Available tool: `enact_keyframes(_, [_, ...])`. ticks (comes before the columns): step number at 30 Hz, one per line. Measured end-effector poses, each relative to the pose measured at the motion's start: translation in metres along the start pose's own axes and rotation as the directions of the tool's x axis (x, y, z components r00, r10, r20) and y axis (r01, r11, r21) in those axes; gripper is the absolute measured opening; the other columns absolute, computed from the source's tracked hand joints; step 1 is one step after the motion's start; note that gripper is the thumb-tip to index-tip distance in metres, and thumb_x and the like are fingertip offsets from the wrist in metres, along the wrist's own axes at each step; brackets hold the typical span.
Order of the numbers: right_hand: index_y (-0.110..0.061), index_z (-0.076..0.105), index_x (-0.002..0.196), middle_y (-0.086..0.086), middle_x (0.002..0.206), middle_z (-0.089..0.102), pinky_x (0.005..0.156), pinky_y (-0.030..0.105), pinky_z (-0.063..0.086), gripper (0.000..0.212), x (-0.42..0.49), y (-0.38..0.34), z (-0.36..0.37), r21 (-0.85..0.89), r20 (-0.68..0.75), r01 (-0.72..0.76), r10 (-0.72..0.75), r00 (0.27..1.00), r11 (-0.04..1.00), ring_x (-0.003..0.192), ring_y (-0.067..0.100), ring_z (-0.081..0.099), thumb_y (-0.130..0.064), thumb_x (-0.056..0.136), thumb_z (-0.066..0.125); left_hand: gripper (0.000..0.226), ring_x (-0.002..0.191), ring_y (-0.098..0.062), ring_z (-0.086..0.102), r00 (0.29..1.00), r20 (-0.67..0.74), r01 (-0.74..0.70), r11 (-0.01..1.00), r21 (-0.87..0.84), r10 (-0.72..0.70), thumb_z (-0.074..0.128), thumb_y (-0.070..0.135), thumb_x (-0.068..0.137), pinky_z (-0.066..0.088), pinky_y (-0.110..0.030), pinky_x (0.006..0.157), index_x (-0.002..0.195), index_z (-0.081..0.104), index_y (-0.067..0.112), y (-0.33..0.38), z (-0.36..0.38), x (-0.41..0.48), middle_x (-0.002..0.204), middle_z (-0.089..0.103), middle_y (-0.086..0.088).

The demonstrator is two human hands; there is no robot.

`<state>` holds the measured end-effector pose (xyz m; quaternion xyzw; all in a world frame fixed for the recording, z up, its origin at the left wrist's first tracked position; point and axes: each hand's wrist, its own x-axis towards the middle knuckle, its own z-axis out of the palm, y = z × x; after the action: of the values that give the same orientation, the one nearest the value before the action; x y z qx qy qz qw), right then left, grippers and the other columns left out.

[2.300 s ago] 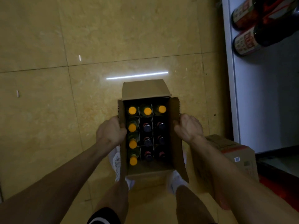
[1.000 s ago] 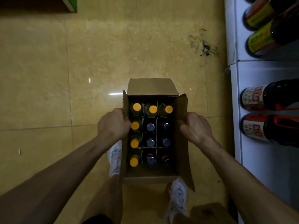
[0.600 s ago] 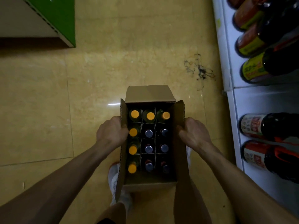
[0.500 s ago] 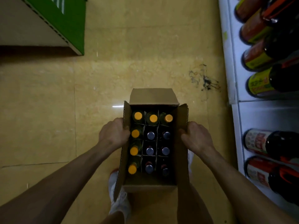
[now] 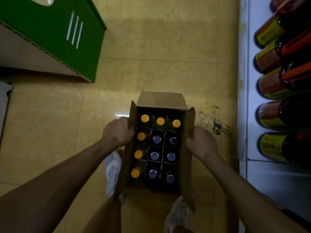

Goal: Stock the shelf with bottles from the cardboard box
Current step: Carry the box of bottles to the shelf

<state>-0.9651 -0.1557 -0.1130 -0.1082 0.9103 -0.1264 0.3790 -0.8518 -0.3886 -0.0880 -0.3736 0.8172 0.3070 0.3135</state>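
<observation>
I carry an open cardboard box point(image 5: 161, 99) in front of me, above the floor. My left hand point(image 5: 117, 132) grips its left wall and flap. My right hand point(image 5: 201, 142) grips the right flap. Card dividers inside separate several upright bottles: orange-capped ones point(image 5: 144, 118) fill the far row and left column, dark-capped ones point(image 5: 154, 156) fill the rest. The white shelf point(image 5: 243, 98) runs along the right edge, holding several large dark bottles point(image 5: 276, 115) with yellow and red labels, lying with their bases toward me.
A green and grey cabinet or carton point(image 5: 55, 36) stands on the floor at the upper left. A dark scuff mark point(image 5: 215, 125) stains the yellow tiles beside the shelf base. My white shoes point(image 5: 111, 169) show beneath the box.
I have walked forward along the shelf with the box held the same way. The green object has come into view at the left, and the yellow-labelled bottles and scuff mark have drawn nearer.
</observation>
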Motion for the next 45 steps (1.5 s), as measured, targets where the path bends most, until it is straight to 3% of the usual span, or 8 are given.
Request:
enact_keyframes(6, [-0.016, 0.048, 0.07, 0.0, 0.066, 0.052, 0.047, 0.027, 0.024, 0.029, 0.035, -0.02, -0.026, -0.021, -0.015, -0.059, 0.059, 0.998, 0.998, 0.056, 0.013, 0.047, -0.024, 0.096, 0.058, 0.016, 0.081, -0.032, 0.067, 0.999, -0.003, -0.04, 0.999, 0.028, 0.04, 0.055, 0.023, 0.1, 0.043, -0.033, 0.065, 0.088, 0.063, 0.014, 0.016, -0.026, 0.043, 0.077, 0.063, -0.002])
enact_keyframes(15, [-0.019, 0.048, 0.072, -0.001, 0.07, 0.053, 0.05, 0.028, 0.027, 0.031, 0.081, -0.064, -0.069, -0.063, 0.01, -0.162, 0.163, 0.987, 0.985, 0.061, 0.015, 0.048, -0.029, 0.1, 0.056, 0.021, 0.095, -0.037, 0.069, 0.998, 0.013, -0.07, 0.997, 0.037, 0.069, 0.051, 0.024, 0.103, 0.048, -0.035, 0.072, 0.101, 0.066, 0.01, 0.038, -0.07, 0.094, 0.103, 0.073, -0.016])
enact_keyframes(19, [-0.017, 0.05, 0.072, 0.003, 0.069, 0.055, 0.052, 0.03, 0.033, 0.031, 0.111, -0.076, -0.09, -0.034, 0.004, -0.163, 0.163, 0.987, 0.986, 0.062, 0.02, 0.053, -0.029, 0.1, 0.055, 0.014, 0.085, -0.033, 0.064, 0.999, -0.01, -0.052, 0.998, 0.02, 0.053, 0.053, 0.022, 0.102, 0.041, -0.031, 0.068, 0.092, 0.058, 0.013, 0.058, -0.089, 0.121, 0.101, 0.072, -0.017])
enact_keyframes(23, [-0.015, 0.058, 0.079, 0.001, 0.07, 0.057, 0.061, 0.033, 0.041, 0.023, 0.144, -0.082, -0.11, -0.001, 0.007, -0.153, 0.153, 0.988, 0.988, 0.066, 0.025, 0.055, -0.028, 0.098, 0.054, 0.011, 0.084, -0.031, 0.059, 1.0, -0.011, -0.027, 0.999, 0.031, 0.028, 0.053, 0.023, 0.102, 0.037, -0.029, 0.069, 0.093, 0.054, 0.016, 0.082, -0.11, 0.143, 0.104, 0.07, -0.016])
enact_keyframes(28, [-0.021, 0.053, 0.08, -0.008, 0.066, 0.047, 0.055, 0.03, 0.034, 0.017, 0.181, -0.085, -0.14, -0.023, 0.012, -0.142, 0.143, 0.99, 0.99, 0.057, 0.013, 0.043, -0.028, 0.096, 0.057, 0.009, 0.084, -0.031, 0.06, 1.0, -0.025, 0.013, 0.999, 0.029, -0.012, 0.052, 0.021, 0.1, 0.039, -0.03, 0.07, 0.092, 0.054, 0.017, 0.114, -0.132, 0.163, 0.102, 0.071, -0.015])
enact_keyframes(32, [-0.022, 0.047, 0.069, -0.008, 0.066, 0.05, 0.05, 0.027, 0.033, 0.029, 0.209, -0.092, -0.167, -0.008, 0.014, -0.096, 0.096, 0.995, 0.995, 0.058, 0.008, 0.044, -0.024, 0.095, 0.06, 0.01, 0.092, -0.035, 0.064, 0.998, -0.03, 0.057, 0.998, 0.038, -0.055, 0.05, 0.021, 0.102, 0.038, -0.029, 0.071, 0.093, 0.053, 0.018, 0.139, -0.15, 0.182, 0.104, 0.071, -0.016])
enact_keyframes(36, [-0.017, 0.046, 0.07, 0.001, 0.073, 0.054, 0.064, 0.031, 0.038, 0.029, 0.241, -0.1, -0.198, -0.023, 0.03, -0.066, 0.067, 0.997, 0.998, 0.078, 0.031, 0.06, -0.024, 0.095, 0.059, 0.008, 0.082, -0.028, 0.06, 0.996, -0.065, 0.056, 0.998, 0.031, -0.054, 0.053, 0.021, 0.101, 0.041, -0.029, 0.071, 0.093, 0.054, 0.019, 0.163, -0.169, 0.205, 0.093, 0.066, -0.008])
enact_keyframes(45, [-0.015, 0.048, 0.07, 0.004, 0.07, 0.053, 0.057, 0.031, 0.035, 0.032, 0.323, -0.123, -0.254, -0.032, -0.039, 0.002, -0.003, 0.999, 0.999, 0.068, 0.026, 0.053, -0.026, 0.099, 0.056, 0.017, 0.085, -0.028, 0.056, 0.991, -0.136, -0.004, 1.0, 0.021, 0.007, 0.056, 0.022, 0.097, 0.04, -0.032, 0.072, 0.11, 0.06, 0.012, 0.21, -0.222, 0.285, 0.095, 0.06, -0.007])
